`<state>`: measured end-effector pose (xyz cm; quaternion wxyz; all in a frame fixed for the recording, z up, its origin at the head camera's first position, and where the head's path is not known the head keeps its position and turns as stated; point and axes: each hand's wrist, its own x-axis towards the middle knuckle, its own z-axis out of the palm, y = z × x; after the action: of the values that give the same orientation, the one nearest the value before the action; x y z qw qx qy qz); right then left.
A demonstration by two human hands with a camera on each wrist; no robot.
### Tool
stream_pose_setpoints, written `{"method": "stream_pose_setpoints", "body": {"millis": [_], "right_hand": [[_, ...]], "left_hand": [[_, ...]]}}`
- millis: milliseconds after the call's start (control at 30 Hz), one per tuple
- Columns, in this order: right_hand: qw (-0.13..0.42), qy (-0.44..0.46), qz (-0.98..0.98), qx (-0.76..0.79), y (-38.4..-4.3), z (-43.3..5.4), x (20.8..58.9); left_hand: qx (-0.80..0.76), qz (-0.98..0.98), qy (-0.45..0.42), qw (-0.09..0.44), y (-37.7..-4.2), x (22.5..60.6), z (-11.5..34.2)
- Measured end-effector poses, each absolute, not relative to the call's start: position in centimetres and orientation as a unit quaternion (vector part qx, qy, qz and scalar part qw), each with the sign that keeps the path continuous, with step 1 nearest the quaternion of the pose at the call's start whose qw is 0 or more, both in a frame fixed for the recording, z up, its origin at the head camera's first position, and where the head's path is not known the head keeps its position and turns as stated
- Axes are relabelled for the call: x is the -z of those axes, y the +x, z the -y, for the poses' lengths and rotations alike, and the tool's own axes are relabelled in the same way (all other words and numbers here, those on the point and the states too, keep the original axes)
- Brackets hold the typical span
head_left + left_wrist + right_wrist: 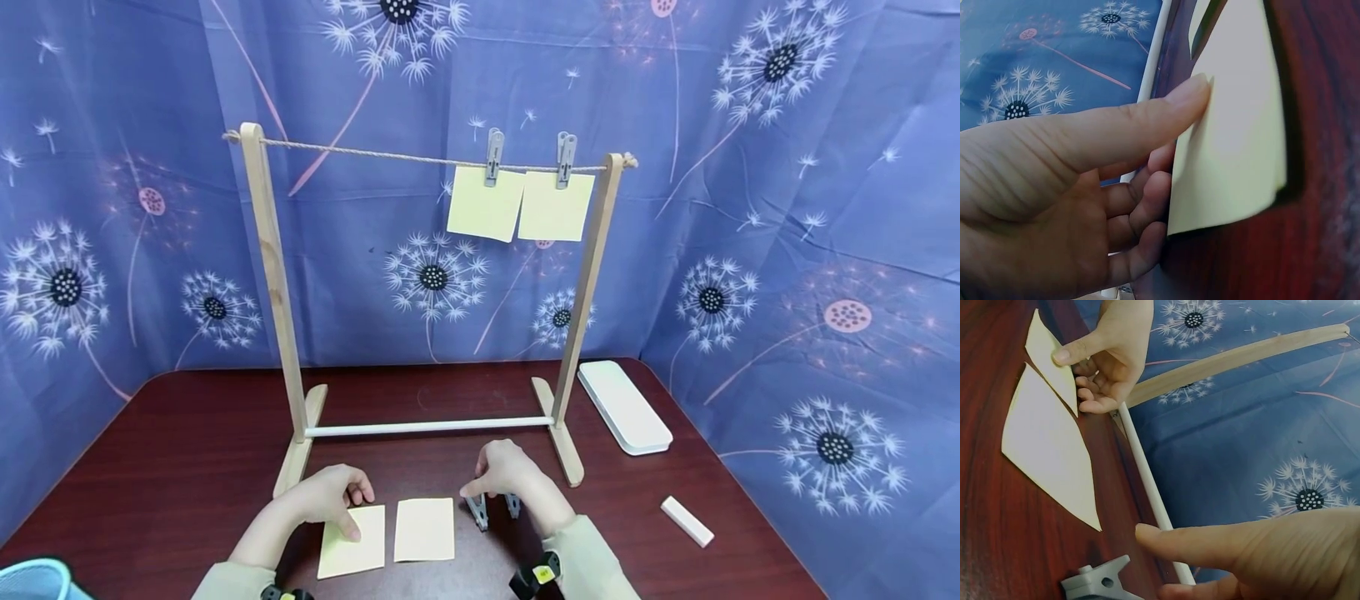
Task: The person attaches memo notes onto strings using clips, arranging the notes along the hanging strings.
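Note:
My left hand point(326, 497) rests its thumb on a pale yellow paper square point(365, 550), which lies on the table. In the left wrist view, its loosely bent fingers point(1150, 203) are beside the edge of that square. A second yellow square point(424, 531) lies just to the right. My right hand point(508, 472) hovers over a grey clothespin point(478, 511), thumb and fingers apart. Another grey clothespin point(513, 505) lies partly hidden beneath that hand. In the right wrist view, the thumb is clear of the nearer clothespin point(1100, 582).
A wooden stand point(273, 275) carries a string where two clothespins point(493, 157) hold yellow sheets point(486, 204) at the right. A white box point(626, 408) and a white bar point(687, 522) lie rightward. A light-blue basket point(45, 575) stands front left.

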<state>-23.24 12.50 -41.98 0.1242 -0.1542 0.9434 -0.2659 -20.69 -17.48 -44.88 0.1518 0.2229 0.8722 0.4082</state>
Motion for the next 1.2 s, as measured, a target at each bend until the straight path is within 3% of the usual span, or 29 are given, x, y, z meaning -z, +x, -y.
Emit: {"method": "stream_pose_setpoints", "body": {"millis": [533,1200], "right_hand": [[0.12,-0.135,-0.958,0.223,-23.0,-11.5,42.7],[0.022,-0.237,-0.918,0.318,-24.7,-11.5,44.4]], "left_hand": [[-0.41,-0.884,0.186,0.125,-20.8,45.0,17.2],[-0.382,-0.905,0.176,0.06,-21.4,45.4,17.5]]}}
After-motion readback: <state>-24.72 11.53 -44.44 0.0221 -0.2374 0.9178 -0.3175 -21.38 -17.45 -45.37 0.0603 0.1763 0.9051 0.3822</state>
